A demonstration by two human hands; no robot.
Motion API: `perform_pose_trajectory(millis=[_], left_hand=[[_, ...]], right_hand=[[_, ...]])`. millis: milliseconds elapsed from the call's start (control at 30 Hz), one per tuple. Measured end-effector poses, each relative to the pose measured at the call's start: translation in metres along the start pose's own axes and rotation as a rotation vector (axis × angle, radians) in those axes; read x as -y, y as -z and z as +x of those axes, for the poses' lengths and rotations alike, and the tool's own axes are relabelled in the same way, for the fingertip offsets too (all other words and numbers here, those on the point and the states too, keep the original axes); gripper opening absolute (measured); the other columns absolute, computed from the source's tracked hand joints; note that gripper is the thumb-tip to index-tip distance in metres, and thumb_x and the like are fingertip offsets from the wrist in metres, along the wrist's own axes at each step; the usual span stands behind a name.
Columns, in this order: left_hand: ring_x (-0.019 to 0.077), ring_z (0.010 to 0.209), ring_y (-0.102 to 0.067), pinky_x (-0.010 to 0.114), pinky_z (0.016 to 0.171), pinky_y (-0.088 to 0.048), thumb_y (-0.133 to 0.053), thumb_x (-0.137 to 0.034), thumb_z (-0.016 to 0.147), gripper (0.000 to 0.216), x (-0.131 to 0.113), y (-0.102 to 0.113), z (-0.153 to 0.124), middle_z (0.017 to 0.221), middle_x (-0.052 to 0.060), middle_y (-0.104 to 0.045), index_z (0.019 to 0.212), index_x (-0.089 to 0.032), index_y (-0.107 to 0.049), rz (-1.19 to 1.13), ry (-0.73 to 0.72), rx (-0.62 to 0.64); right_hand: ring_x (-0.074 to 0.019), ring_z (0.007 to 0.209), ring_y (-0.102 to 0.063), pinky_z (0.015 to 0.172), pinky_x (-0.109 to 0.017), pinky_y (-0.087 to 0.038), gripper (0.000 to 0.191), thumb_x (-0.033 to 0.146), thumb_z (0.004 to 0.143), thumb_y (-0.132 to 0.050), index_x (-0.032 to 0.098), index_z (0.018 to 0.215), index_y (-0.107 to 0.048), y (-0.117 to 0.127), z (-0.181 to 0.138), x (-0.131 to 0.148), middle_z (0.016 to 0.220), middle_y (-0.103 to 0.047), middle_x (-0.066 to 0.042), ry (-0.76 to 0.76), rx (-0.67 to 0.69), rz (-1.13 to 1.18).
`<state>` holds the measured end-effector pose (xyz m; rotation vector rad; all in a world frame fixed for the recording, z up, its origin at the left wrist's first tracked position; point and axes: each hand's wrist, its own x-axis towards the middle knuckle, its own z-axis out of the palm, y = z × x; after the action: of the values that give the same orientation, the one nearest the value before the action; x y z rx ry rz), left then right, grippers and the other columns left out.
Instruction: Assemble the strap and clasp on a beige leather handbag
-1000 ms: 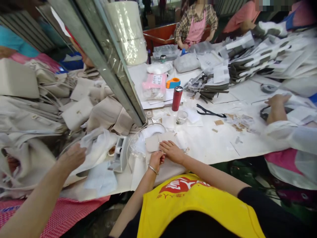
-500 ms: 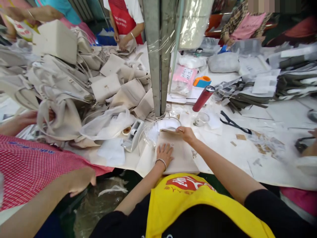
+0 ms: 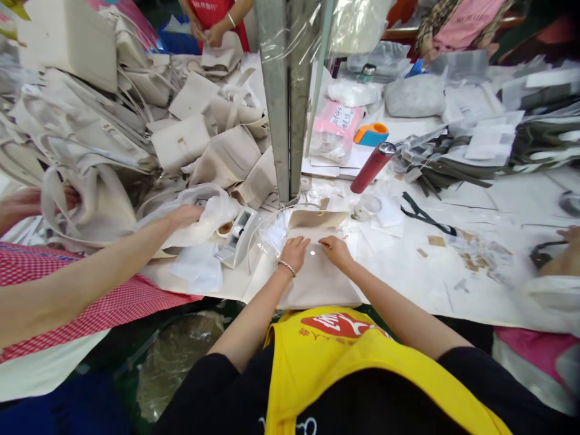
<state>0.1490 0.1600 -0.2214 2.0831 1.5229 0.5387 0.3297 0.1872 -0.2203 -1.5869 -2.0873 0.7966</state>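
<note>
Head view: a crowded desk (image 3: 408,272) seen from above, taken left to right.
Far left: a heap of beige bags (image 3: 136,121); a co-worker's hand (image 3: 27,202) grips one of them at the frame edge.
Co-worker's arm: reaches in from the left over a red checked apron (image 3: 90,284); that hand (image 3: 185,214) rests on a clear plastic wrap (image 3: 203,211).
Tape dispenser (image 3: 235,238): just right of the wrap, near the person's left hand.
Left hand (image 3: 294,252): bracelet at the wrist, fingers bent down, pressing on the upper part of the beige piece (image 3: 317,278); nothing is pinched that I can make out.
Beige piece: flat on the desk at its near edge, right in front of the yellow apron (image 3: 353,362); its top flap is folded up just beyond both hands, and the rest runs back under the wrists.
Gap between hands: small; a tiny bright stud on the piece shows there.
Right hand (image 3: 335,249): fingers down on the same piece, just beside the left, touching but not closed around it.
Pillar (image 3: 285,96): a metal post wrapped in film, standing just behind the flap.
Red bottle (image 3: 372,168): lying tilted past the right hand, near a clear cup (image 3: 362,208).
Black strap (image 3: 423,214): on the desk, well right of the hands.
Far right: another worker's hand (image 3: 566,248) at the desk's edge.
</note>
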Motion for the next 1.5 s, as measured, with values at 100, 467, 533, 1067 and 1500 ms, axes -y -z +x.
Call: perform_pose_trajectory(millis=[100,467,533,1067,1500], left_hand=[[0.0213,0.111,-0.036,0.037,0.095,-0.028,-0.041,-0.019,0.076,0.043,0.004,0.004,0.023,0.118,0.010,-0.043,0.119,-0.022,-0.042,-0.021,-0.049,0.016],[0.0229,0.113,-0.035,0.036,0.097,-0.028,-0.047,-0.018,0.073,0.055,0.022,-0.006,0.060,0.127,0.012,-0.033,0.126,-0.021,-0.031,-0.003,0.100,0.057],[0.0226,0.112,-0.036,0.036,0.098,-0.027,-0.047,-0.015,0.073,0.051,0.026,-0.008,0.054,0.130,0.012,-0.029,0.123,-0.020,-0.037,0.025,0.045,0.084],[0.0224,0.114,-0.032,0.035,0.098,-0.026,-0.053,-0.021,0.070,0.053,0.037,-0.018,0.049,0.139,0.003,-0.015,0.121,-0.027,-0.039,0.233,-0.029,0.207],[0.0225,0.113,-0.032,0.036,0.099,-0.025,-0.053,-0.022,0.070,0.055,0.040,-0.018,0.048,0.140,0.004,-0.012,0.122,-0.026,-0.037,0.202,-0.027,0.224]], right_hand=[[-0.0163,0.075,-0.052,0.075,-0.029,-0.042,0.028,0.011,0.069,-0.048,0.019,0.094,-0.060,-0.025,-0.011,-0.009,0.085,-0.057,-0.005,-0.041,0.062,0.028],[-0.0172,0.083,-0.048,0.074,-0.026,-0.040,0.025,0.025,0.082,-0.041,0.023,0.095,-0.062,-0.040,-0.030,-0.006,0.088,-0.052,-0.006,0.088,-0.002,-0.101],[-0.0171,0.083,-0.048,0.074,-0.026,-0.039,0.025,0.028,0.083,-0.040,0.022,0.092,-0.063,-0.042,-0.030,-0.008,0.087,-0.053,-0.006,0.103,0.003,-0.105],[-0.0182,0.084,-0.043,0.077,-0.028,-0.036,0.031,0.022,0.087,-0.030,0.017,0.096,-0.059,-0.054,-0.035,-0.017,0.092,-0.052,-0.008,0.279,0.155,-0.291],[-0.0190,0.086,-0.044,0.079,-0.028,-0.036,0.032,0.020,0.085,-0.031,0.015,0.107,-0.055,-0.058,-0.039,-0.018,0.092,-0.052,-0.009,0.205,0.086,-0.217]])
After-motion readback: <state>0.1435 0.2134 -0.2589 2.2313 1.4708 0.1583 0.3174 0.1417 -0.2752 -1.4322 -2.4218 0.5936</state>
